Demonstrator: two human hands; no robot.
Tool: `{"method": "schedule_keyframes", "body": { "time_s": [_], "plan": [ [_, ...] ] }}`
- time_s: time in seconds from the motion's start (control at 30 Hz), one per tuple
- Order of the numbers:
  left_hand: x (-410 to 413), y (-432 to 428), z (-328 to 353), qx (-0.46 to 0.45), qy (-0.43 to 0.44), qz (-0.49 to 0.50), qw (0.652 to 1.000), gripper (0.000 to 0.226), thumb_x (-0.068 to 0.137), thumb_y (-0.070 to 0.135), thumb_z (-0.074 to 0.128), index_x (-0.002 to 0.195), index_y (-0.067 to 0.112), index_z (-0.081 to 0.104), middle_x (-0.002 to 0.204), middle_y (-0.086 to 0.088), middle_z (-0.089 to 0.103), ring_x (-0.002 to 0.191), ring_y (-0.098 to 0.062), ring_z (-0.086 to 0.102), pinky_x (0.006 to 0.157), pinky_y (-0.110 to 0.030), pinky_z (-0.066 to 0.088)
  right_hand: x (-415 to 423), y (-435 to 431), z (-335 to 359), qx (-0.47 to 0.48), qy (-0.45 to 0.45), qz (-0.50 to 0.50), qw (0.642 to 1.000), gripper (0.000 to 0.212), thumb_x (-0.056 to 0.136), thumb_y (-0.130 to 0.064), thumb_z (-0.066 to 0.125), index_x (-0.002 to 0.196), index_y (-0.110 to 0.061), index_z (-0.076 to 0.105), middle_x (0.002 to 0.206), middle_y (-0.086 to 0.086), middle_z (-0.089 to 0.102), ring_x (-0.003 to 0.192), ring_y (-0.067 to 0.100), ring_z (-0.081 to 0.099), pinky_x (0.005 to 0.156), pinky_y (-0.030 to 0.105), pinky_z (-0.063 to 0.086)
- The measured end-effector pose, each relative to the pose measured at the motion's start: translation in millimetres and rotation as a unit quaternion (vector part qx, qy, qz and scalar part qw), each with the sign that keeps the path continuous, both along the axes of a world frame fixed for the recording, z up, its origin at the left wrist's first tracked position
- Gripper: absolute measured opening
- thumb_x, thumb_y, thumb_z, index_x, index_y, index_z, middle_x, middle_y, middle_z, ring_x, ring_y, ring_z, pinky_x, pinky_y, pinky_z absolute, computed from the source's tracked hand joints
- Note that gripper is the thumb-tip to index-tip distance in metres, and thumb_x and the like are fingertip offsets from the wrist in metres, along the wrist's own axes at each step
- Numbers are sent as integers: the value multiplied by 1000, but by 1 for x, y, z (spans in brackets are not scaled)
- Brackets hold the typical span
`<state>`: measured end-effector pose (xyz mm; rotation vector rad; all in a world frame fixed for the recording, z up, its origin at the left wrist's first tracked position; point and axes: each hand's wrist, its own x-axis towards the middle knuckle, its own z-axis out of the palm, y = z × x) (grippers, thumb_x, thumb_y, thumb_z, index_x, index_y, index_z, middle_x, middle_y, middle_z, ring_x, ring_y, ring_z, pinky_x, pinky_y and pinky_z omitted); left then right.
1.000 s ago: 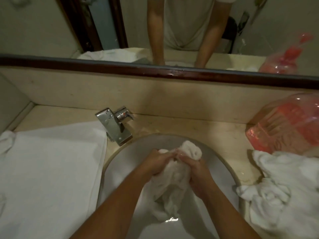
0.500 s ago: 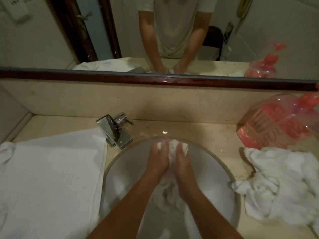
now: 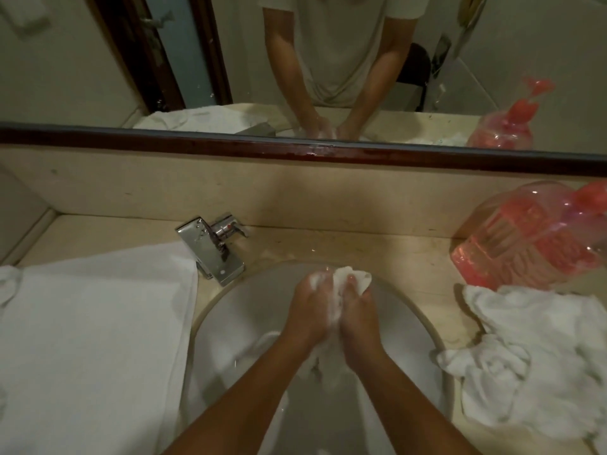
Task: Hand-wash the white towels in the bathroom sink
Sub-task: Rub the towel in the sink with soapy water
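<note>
While both hands, left hand and right hand, are clenched around the soapy white towel over the sink, hard scrubbing could fling suds onto the crumpled towels just beside the rim.

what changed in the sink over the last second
The left hand and right hand, still gripping the wet white towel, slid forward toward the far rim of the round white sink, bunching the cloth tighter between them. The flat white towel, crumpled white towels, pink plastic bottle and chrome tap stayed put.
</note>
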<state>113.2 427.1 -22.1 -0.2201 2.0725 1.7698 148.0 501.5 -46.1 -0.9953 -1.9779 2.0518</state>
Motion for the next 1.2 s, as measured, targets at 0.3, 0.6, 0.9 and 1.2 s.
{"method": "schedule_keyframes", "body": {
  "time_s": [0.3, 0.6, 0.9, 1.2],
  "plan": [
    [1, -13, 2, 152, -124, 25, 980, 72, 108, 60, 25, 118, 3, 67, 106, -19, 74, 91, -24, 72, 75, -30, 60, 33, -16, 0, 126, 30, 89, 987, 49, 90, -86, 43, 122, -49, 50, 121, -14, 63, 109, 6, 65, 95, 38, 56],
    [-12, -50, 33, 2, 82, -197, 977, 26, 109, 44, 45, 125, 31, 61, 141, 1, 59, 131, -14, 53, 111, -20, 40, 26, 10, 47, -113, 71, 71, 988, 58, 101, -59, 57, 127, -9, 71, 118, 20, 76, 113, 38, 73, 103, 52, 56],
    [-11, -56, 77, 5, 246, -91, 965, 58, 98, 69, 48, 67, 21, 55, 51, 14, 51, 48, 0, 44, 51, -21, 34, 32, 38, 146, -58, 110, 167, 978, 48, 93, -36, 78, 128, -5, 69, 120, 19, 76, 112, 38, 74, 106, 56, 54],
    [-29, -89, 70, -215, 224, -159, 937, 50, 101, 58, 54, 107, 10, 67, 99, -9, 68, 88, -26, 63, 79, -38, 52, 54, 94, 96, -76, -43, 246, 965, 35, 100, -24, 71, 135, -17, 69, 128, 20, 73, 120, 44, 69, 106, 66, 52]
  ]
}}
